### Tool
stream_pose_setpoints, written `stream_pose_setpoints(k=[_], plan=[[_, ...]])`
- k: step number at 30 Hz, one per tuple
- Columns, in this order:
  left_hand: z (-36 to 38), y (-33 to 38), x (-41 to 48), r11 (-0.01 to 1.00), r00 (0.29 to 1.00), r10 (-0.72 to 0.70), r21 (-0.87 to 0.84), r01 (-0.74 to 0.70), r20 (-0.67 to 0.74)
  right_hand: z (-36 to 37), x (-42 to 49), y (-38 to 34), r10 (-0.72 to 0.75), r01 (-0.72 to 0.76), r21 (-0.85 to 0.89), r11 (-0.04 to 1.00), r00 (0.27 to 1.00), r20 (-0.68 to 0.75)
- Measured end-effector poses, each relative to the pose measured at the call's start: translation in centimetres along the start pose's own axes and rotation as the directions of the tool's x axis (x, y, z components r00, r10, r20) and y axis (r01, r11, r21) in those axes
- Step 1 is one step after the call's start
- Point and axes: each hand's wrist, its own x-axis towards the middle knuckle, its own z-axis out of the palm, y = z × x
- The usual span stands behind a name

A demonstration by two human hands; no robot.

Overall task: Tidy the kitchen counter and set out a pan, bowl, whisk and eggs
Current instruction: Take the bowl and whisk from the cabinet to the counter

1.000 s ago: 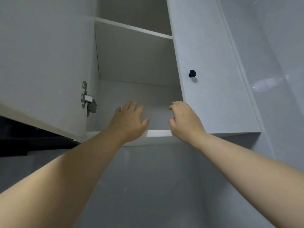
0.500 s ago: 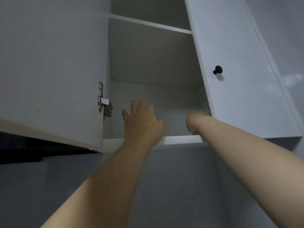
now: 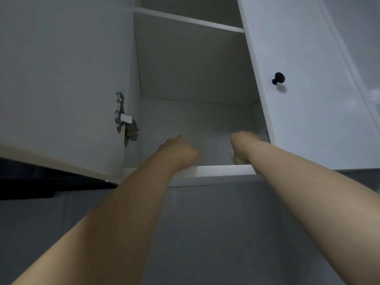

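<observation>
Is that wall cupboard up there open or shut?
Open. Its left door is swung out, baring the hinge, and the left hand and right hand reach inside the cupboard.

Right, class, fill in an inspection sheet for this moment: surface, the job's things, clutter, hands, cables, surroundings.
Surface: white lower shelf of a wall cabinet, seen from below.
Job's things: nothing seen; no pan, bowl, whisk or eggs in view.
Clutter: a pale scrap under the right wrist, too unclear to name.
Hands: left hand and right hand both reach in over the shelf's lip; fingers hidden, grip cannot be told.
Cables: nothing seen.
Surroundings: open door with metal hinge on the left, shut door with black knob on the right, upper shelf, grey wall below.
</observation>
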Motion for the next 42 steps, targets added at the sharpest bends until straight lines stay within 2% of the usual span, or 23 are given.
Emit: stream_pose_setpoints(k=[8, 17, 21, 26, 28, 29, 31, 33, 34, 36, 40, 42], plan=[[-0.3, -0.3, 0.4, 0.986, 0.996, -0.073, -0.156, 0.065, -0.044, 0.1, -0.1, -1.0, -0.151, 0.177, 0.239, 0.955, 0.981, -0.125], [-1.0, -0.5, 1.0, 0.954, 0.984, -0.176, -0.246, 0.169, -0.003, -1.3, -2.4, -1.5, -0.326, 0.409, 0.454, 0.792, 0.911, -0.252], [-0.7, -0.5, 0.8, 0.972, 0.993, -0.110, -0.204, 0.115, 0.032, -1.4, -2.7, -1.4, -0.345, 0.442, 0.537, 0.718, 0.897, -0.277], [-0.1, 0.6, 0.1, 0.998, 0.989, 0.015, 0.056, -0.023, 0.149, -1.3, -2.4, -1.7, -0.313, 0.405, 0.611, 0.680, 0.914, -0.257], [0.0, 0.8, 0.1, 0.995, 0.981, 0.019, 0.094, -0.038, 0.192, -1.6, -2.3, -1.9, -0.281, 0.380, 0.701, 0.604, 0.924, -0.259], [-0.1, 0.8, 0.1, 0.994, 0.978, 0.016, 0.101, -0.038, 0.208, -1.8, -2.2, -1.9, -0.236, 0.364, 0.768, 0.528, 0.931, -0.279], [-0.1, 0.7, 0.2, 0.993, 0.976, 0.003, 0.113, -0.029, 0.218, -2.1, -1.8, -1.6, -0.043, 0.324, 0.869, 0.374, 0.942, -0.332], [0.0, 0.5, 0.4, 0.994, 0.977, -0.008, 0.111, -0.015, 0.211, -2.2, -1.1, -0.8, 0.208, 0.268, 0.917, 0.295, 0.919, -0.336], [0.1, 0.4, 0.5, 0.994, 0.979, -0.011, 0.112, -0.012, 0.202, -2.2, -0.8, -0.3, 0.297, 0.230, 0.931, 0.283, 0.902, -0.314], [0.4, 0.4, 0.7, 0.993, 0.984, -0.011, 0.119, -0.010, 0.179, -2.0, -0.1, 0.3, 0.377, 0.126, 0.946, 0.299, 0.895, -0.239], [0.8, 0.3, 1.0, 0.991, 0.988, 0.004, 0.131, -0.024, 0.155, -1.1, 0.5, -0.3, 0.284, -0.132, 0.907, 0.399, 0.959, 0.015], [0.7, 0.2, 1.0, 0.993, 0.989, 0.021, 0.114, -0.038, 0.149, -1.1, 0.2, -0.6, 0.184, -0.162, 0.885, 0.437, 0.979, 0.088]])
